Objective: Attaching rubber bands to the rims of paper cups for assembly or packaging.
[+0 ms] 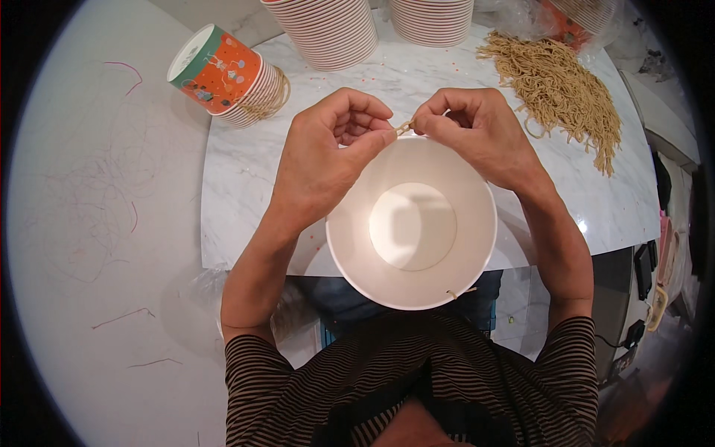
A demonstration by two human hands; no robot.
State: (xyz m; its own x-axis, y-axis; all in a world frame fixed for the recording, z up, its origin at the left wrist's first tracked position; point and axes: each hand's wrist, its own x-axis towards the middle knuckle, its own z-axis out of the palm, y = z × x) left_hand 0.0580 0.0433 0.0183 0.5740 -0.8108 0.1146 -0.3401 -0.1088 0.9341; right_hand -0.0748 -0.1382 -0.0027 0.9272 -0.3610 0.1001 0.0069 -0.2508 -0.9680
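A large paper bucket (pixel 477 223), white inside, has its round mouth turned up toward me, overlapping the table's near edge and my lap. At its far rim my left hand (pixel 320 160) pinches a tan cord (pixel 404 127) between thumb and forefinger. My right hand (pixel 491 138) is closed on the same cord just to the right, so a short stretch shows between my fingertips. Another short cord end (pixel 452 294) pokes through the bucket's near rim. The bucket's outer side is hidden.
A heap of tan cords (pixel 562 97) lies on the marble-look table (pixel 246 194) at far right. Stacked paper buckets (pixel 328 33) and a second stack (pixel 432 22) stand at the back. An orange-and-green stack (pixel 223 71) leans at far left, cord loops around it. Clear plastic wrapping (pixel 514 18) sits behind.
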